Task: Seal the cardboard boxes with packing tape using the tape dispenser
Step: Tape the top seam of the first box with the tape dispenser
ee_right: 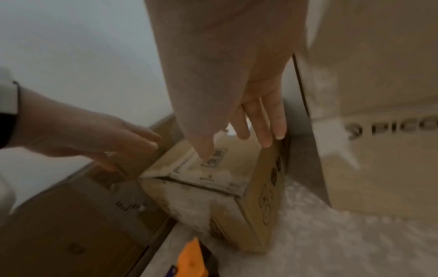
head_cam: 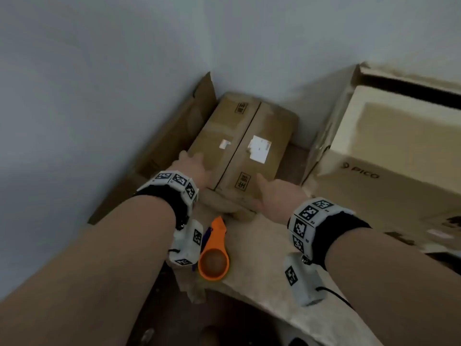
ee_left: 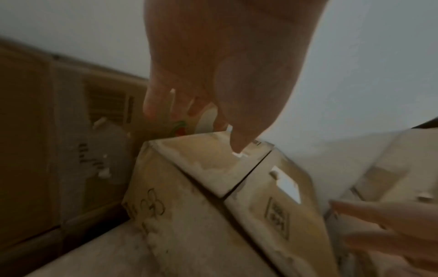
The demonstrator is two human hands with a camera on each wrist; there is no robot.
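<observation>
Both hands reach forward onto a small cardboard box that sits on the pale tabletop against the wall. The left hand lies at the box's near left top edge with its fingers out straight, thumb tip touching the left flap. The right hand rests at the near right corner, fingers extended along the right side of the box and thumb on the right flap beside a printed mark; neither hand grips anything. The two top flaps meet along a dark centre seam, with torn white label scraps on either side of it and no fresh tape visible across it. An orange tape dispenser lies on the tabletop just below the left wrist, between the two forearms, touched by neither hand. To the right of the right hand stands a large cardboard box printed "PICO", and left of the left hand flattened cardboard leans on the wall.
</observation>
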